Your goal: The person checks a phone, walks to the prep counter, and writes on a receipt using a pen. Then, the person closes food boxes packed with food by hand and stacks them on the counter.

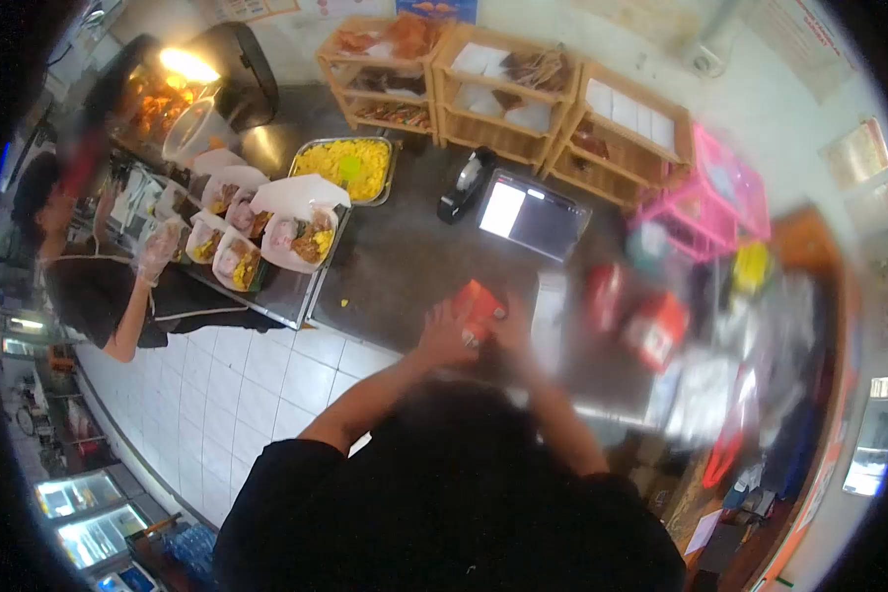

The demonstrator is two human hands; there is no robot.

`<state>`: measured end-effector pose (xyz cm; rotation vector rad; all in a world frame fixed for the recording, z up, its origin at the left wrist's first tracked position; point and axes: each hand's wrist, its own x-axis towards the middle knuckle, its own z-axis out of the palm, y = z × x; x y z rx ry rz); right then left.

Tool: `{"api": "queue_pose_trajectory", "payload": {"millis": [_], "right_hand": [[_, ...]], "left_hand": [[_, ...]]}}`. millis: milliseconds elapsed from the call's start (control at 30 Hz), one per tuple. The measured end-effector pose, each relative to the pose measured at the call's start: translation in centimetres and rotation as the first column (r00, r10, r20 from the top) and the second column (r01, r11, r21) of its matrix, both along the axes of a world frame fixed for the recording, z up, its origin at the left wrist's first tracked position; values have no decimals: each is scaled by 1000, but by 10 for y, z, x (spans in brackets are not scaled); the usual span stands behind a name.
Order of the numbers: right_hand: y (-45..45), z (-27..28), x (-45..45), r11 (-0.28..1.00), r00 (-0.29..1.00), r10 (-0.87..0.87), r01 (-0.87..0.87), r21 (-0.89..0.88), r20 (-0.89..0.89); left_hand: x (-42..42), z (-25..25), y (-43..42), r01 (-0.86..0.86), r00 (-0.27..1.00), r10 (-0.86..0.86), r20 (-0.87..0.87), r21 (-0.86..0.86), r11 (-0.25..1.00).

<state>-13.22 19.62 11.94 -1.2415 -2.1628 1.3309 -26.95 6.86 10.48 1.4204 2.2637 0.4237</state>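
Note:
A small red paper box point(478, 304) with white print is in front of me at the counter's near edge. My left hand point(447, 333) grips its left side, fingers closed over it. On the box's other side is my right hand point(512, 328), close to or touching it; motion smears its fingers, so I cannot make out their grip. A white paper strip point(549, 314) lies just right of that hand. Farther right are a blurred red item point(603, 296) and a red-and-white box point(655, 332).
A tablet point(535, 217) and a black device point(466, 185) lie ahead. Wooden racks point(508, 89) and a pink basket point(705, 202) line the wall. Left are a tray of yellow food point(343, 168), filled open boxes point(301, 237) and a co-worker's gloved hand point(158, 247).

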Motion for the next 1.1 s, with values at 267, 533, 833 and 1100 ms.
{"api": "queue_pose_trajectory", "payload": {"millis": [267,533,833,1100], "right_hand": [[35,11,-31,900,900,436,-436,21,-11],[47,-10,-48,792,786,592,-608,51,178],[30,-2,-56,792,747,609,-592,-149,267],[6,-6,-47,905,861,404,-425,0,310]], "left_hand": [[-7,66,-11,20,998,-34,-57,-234,972],[-32,77,-22,255,964,-260,-63,-76,964],[-31,18,-32,227,973,-230,-11,-135,965],[-15,35,-33,313,930,-303,-208,14,950]]}}
